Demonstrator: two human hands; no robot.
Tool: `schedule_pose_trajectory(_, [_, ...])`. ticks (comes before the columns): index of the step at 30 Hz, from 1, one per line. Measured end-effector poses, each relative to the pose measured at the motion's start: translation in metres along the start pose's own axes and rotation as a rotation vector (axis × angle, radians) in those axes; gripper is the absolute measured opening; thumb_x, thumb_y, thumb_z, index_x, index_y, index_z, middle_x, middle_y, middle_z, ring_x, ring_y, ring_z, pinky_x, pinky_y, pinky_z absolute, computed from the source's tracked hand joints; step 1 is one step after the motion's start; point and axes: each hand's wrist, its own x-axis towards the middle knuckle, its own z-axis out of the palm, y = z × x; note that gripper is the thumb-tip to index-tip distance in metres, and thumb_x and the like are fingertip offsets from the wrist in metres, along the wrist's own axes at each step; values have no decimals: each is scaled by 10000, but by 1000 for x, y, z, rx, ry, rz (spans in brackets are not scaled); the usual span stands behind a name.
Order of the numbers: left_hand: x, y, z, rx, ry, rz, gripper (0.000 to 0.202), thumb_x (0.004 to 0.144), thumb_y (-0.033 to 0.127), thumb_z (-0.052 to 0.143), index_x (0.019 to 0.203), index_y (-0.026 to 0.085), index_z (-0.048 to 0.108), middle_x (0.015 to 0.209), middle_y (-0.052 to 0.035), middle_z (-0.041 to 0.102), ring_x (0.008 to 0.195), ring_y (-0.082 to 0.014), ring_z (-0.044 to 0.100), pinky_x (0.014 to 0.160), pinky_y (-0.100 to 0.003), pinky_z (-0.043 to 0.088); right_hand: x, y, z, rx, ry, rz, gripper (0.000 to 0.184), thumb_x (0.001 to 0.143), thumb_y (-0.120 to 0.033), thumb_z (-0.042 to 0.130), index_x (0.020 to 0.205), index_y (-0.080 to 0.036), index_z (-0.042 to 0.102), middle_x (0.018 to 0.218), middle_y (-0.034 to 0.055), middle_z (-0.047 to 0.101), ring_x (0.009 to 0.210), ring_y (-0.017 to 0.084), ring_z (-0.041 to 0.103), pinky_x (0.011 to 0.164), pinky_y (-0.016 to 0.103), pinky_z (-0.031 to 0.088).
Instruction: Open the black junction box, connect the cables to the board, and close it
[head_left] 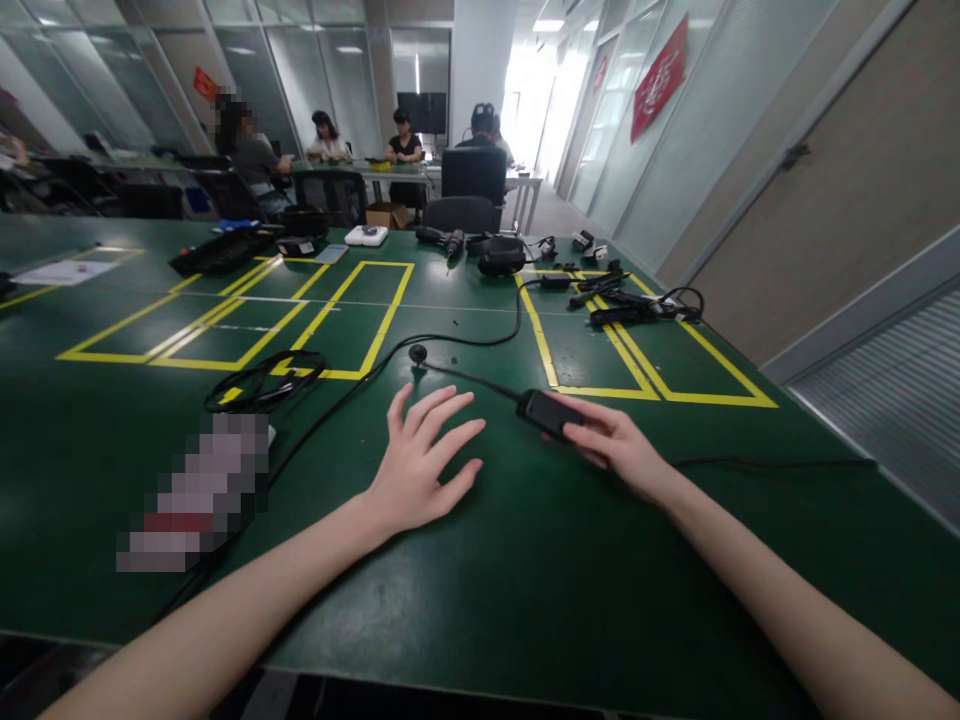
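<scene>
My right hand (611,440) is closed around one end of a black power adapter (553,413), a small box with a cord at each end. From its left end a cord (476,378) runs to a round black plug or connector (418,354) on the green table (480,600). Another cord (772,462) trails right from behind my hand, towards the table's edge. With fingers spread and nothing in it, my left hand (427,460) is over the table, just nearer to me than the round connector. Whether its palm touches the surface I cannot tell.
A coiled black cable (266,380) and a pixelated item (202,490) lie at left. Farther back are yellow tape outlines (386,320), a black tray (221,250), a power drill (454,243) and a tangle of cables (637,305). Several people (405,148) sit at tables beyond.
</scene>
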Motion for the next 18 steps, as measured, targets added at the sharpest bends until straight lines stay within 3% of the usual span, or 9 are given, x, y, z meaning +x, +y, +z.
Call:
schedule_pose_trajectory(2, [-2,-2,2,-43,-52,-29,257,994,272,590,1226,231,691,1391,-121,677,1363,-322,566,1248,-642,259,5,-1,-20,124,231,65,570,831,-494,776,1318,-209,700,778,14,728,428,68,343,410,204,255])
schedule_pose_trajectory(4, [-4,-5,7,-153,-201,-17,176,1002,263,585,1110,231,721,1227,-75,750,1242,-265,650,1244,-580,317,8,-4,-39,210,437,56,521,753,-482,809,1193,-219,716,746,-5,696,428,59,276,414,211,207])
schedule_pose_trajectory(7, [-8,-7,15,-267,-340,5,147,1004,281,601,1019,221,734,1146,-62,763,1136,-233,693,1137,-473,461,8,-11,-65,284,632,36,387,715,-414,796,1016,-202,674,759,1,672,445,48,209,431,222,186])
schedule_pose_trajectory(12, [-7,-5,16,-290,-384,7,151,1005,266,605,1049,199,734,1185,-79,751,1147,-243,682,1054,-434,513,2,-22,-96,355,778,114,180,804,-246,683,952,-209,587,822,44,683,456,55,185,443,234,167])
schedule_pose_trajectory(18, [-6,-6,13,-306,-409,-16,155,1001,258,600,1062,217,736,1204,-77,745,1162,-244,678,1065,-447,515,-1,-17,-110,380,898,235,46,889,-184,574,909,-213,546,796,39,647,460,65,183,439,238,155])
